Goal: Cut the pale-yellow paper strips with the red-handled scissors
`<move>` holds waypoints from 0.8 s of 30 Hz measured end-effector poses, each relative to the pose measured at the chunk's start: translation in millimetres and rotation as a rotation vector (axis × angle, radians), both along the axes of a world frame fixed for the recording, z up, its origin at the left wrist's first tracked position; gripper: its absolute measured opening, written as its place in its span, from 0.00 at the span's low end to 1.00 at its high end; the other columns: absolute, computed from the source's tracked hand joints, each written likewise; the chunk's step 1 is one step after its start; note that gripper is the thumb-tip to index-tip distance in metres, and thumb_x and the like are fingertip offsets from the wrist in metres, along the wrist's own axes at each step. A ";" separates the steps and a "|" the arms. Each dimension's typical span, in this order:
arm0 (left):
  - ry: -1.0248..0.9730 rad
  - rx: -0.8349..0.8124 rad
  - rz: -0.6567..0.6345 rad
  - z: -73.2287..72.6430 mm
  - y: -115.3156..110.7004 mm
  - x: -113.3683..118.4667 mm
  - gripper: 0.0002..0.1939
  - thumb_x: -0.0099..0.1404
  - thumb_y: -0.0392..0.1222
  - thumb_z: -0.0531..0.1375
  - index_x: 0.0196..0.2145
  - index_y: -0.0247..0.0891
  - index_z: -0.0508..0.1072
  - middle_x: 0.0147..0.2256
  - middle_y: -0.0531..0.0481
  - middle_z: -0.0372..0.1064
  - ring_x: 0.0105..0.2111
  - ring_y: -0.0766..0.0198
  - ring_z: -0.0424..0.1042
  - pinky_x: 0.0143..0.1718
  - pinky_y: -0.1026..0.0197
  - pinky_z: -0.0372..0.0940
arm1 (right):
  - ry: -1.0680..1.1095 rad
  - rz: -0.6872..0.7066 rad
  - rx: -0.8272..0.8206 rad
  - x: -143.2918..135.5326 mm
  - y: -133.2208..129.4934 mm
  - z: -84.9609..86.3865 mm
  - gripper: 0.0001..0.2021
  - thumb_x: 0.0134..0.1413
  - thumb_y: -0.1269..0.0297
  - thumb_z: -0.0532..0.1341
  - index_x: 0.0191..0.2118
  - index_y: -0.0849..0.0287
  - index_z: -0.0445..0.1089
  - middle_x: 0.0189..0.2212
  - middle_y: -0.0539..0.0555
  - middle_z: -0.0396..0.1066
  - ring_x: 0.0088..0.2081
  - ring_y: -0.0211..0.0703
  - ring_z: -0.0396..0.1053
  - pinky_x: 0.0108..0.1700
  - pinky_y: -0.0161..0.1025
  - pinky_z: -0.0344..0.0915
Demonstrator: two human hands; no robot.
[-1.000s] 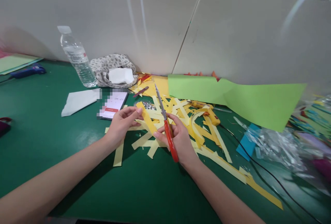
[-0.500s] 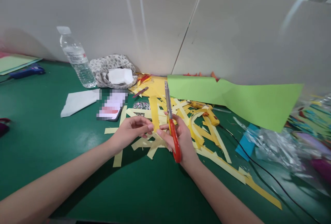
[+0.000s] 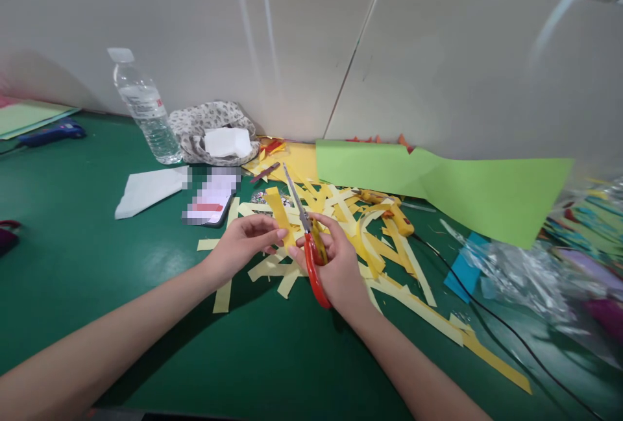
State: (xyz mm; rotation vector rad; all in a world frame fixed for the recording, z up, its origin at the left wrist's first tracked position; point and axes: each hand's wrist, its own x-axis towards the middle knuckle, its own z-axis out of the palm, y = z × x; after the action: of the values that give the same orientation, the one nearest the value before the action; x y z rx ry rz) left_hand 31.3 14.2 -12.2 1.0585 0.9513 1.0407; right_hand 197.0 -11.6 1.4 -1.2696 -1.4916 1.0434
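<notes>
The scissors (image 3: 308,239) have shiny metal blades (image 3: 295,194) and glossy plastic handles (image 3: 316,276); the held strip (image 3: 277,205) is matt paper, the bottle (image 3: 146,113) glossy plastic, the pouch (image 3: 214,113) creased cloth, the table (image 3: 292,356) smooth with a faint sheen

Had scissors (image 3: 312,259) just right of a paper strip (image 3: 278,209), above scraps (image 3: 343,205) on the worktop (image 3: 243,362), phone (image 3: 214,195) leftward, pouch (image 3: 214,115) behind the phone.
</notes>
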 end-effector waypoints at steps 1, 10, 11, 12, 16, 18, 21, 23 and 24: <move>-0.010 -0.007 0.013 0.3 0.4 -0.4 0.08 0.51 0.42 0.66 0.27 0.37 0.73 0.27 0.54 0.70 0.28 0.70 0.70 0.28 0.69 0.66 | -0.038 -0.015 0.035 0.5 0.1 -0.2 0.28 0.42 0.61 0.66 0.50 0.54 0.58 0.29 0.50 0.70 0.26 0.39 0.68 0.28 0.36 0.67; -0.181 -0.088 0.168 8.1 2.9 -2.6 0.09 0.47 0.40 0.68 0.26 0.37 0.73 0.25 0.54 0.71 0.26 0.71 0.70 0.26 0.70 0.66 | -0.664 -0.127 0.235 9.3 2.0 -2.4 0.30 0.44 0.53 0.61 0.54 0.54 0.54 0.40 0.58 0.69 0.34 0.49 0.70 0.31 0.44 0.67; -0.194 -0.086 0.178 8.4 3.0 -3.0 0.09 0.47 0.40 0.68 0.26 0.37 0.74 0.25 0.54 0.71 0.25 0.71 0.70 0.26 0.70 0.66 | -0.694 -0.111 0.250 9.3 1.7 -2.0 0.31 0.45 0.52 0.60 0.55 0.54 0.53 0.43 0.58 0.68 0.36 0.50 0.70 0.32 0.44 0.67; -0.201 -0.083 0.184 8.4 3.2 -3.4 0.08 0.47 0.39 0.68 0.26 0.37 0.74 0.25 0.54 0.72 0.25 0.72 0.70 0.26 0.70 0.66 | -0.716 -0.094 0.264 9.0 1.4 -1.5 0.31 0.45 0.52 0.60 0.55 0.54 0.53 0.45 0.58 0.67 0.39 0.51 0.70 0.34 0.44 0.67; -0.224 -0.067 0.151 6.0 4.2 -4.9 0.06 0.48 0.38 0.68 0.25 0.38 0.74 0.24 0.55 0.72 0.24 0.73 0.69 0.27 0.70 0.67 | -0.767 -0.050 0.263 7.9 1.1 0.1 0.32 0.45 0.52 0.58 0.56 0.54 0.51 0.49 0.58 0.64 0.43 0.53 0.68 0.35 0.45 0.67; -0.227 -0.061 0.123 4.7 4.7 -5.1 0.05 0.48 0.38 0.68 0.24 0.38 0.74 0.24 0.55 0.71 0.24 0.73 0.69 0.26 0.71 0.66 | -0.768 -0.042 0.253 7.8 1.2 0.4 0.32 0.45 0.52 0.58 0.56 0.54 0.51 0.49 0.58 0.65 0.43 0.53 0.68 0.35 0.45 0.67; -0.217 -0.057 0.112 3.7 4.9 -4.8 0.05 0.49 0.38 0.67 0.24 0.38 0.75 0.24 0.55 0.71 0.24 0.73 0.68 0.26 0.71 0.66 | -0.757 -0.033 0.239 8.2 1.0 0.6 0.32 0.45 0.53 0.59 0.56 0.54 0.51 0.50 0.58 0.65 0.43 0.53 0.68 0.35 0.44 0.66; -0.210 -0.058 0.112 3.8 4.7 -4.5 0.05 0.48 0.38 0.67 0.24 0.38 0.75 0.23 0.55 0.70 0.23 0.73 0.68 0.26 0.70 0.66 | -0.758 -0.027 0.222 8.6 0.7 0.7 0.31 0.45 0.53 0.59 0.56 0.54 0.52 0.49 0.58 0.66 0.43 0.53 0.69 0.35 0.44 0.66; -0.207 -0.059 0.111 4.0 4.7 -4.3 0.05 0.48 0.38 0.67 0.24 0.37 0.75 0.23 0.55 0.70 0.23 0.73 0.68 0.26 0.70 0.66 | -0.758 -0.025 0.215 8.8 0.5 0.8 0.31 0.45 0.53 0.59 0.56 0.54 0.52 0.48 0.58 0.67 0.42 0.53 0.69 0.35 0.44 0.66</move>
State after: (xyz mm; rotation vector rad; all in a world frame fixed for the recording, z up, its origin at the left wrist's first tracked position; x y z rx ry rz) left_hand 26.9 18.9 -8.2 0.8388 0.8736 1.1822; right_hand 205.8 -11.1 2.1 -1.6061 -2.0669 0.3575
